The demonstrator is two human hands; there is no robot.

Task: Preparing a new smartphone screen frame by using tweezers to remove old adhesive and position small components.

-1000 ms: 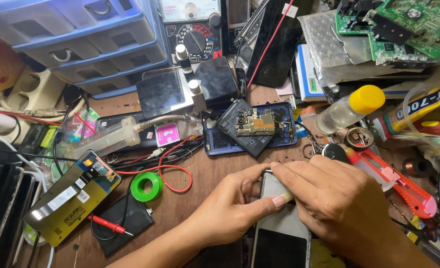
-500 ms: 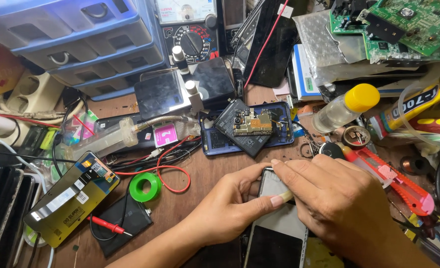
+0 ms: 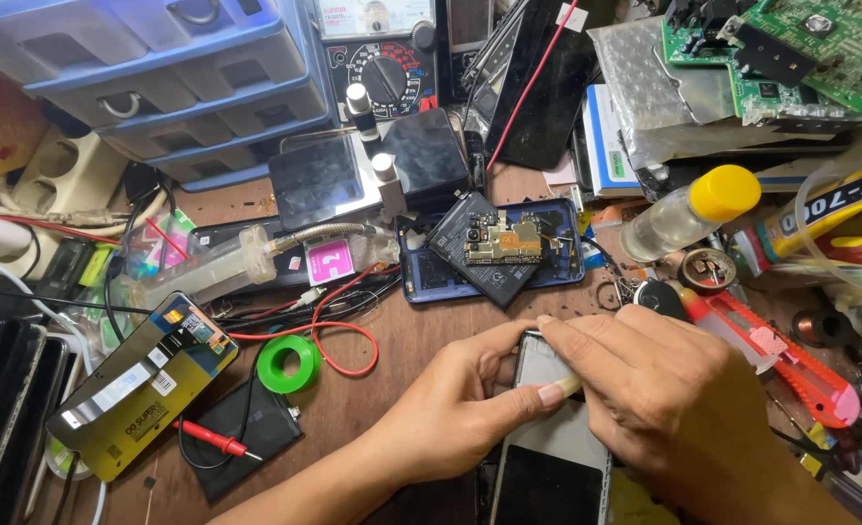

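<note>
Near the bottom edge of a cluttered wooden worktop [image 3: 402,340], a phone screen panel [image 3: 552,437] lying flat, glass up, its top end pinched between both hands. Left hand [image 3: 460,408] curled closed around the panel's upper left corner, thumb stretched across the glass. Right hand [image 3: 664,389] closed over the upper right corner, fingertips [image 3: 547,326] pressed on the top edge, touching the left thumb. Just above the hands, an opened blue phone [image 3: 494,248] with bare circuit board and battery. To the right, a red utility knife [image 3: 791,365] just beside the right hand, and a clear bottle with yellow cap [image 3: 693,209] farther up. To the left, a green tape roll [image 3: 290,363] inside a loop of red wire [image 3: 338,326], a yellow-backed display module [image 3: 144,384], a red probe [image 3: 207,437] on a black battery. At the back, a multimeter [image 3: 382,49], blue drawer cabinet [image 3: 149,68], green circuit board [image 3: 820,44].
</note>
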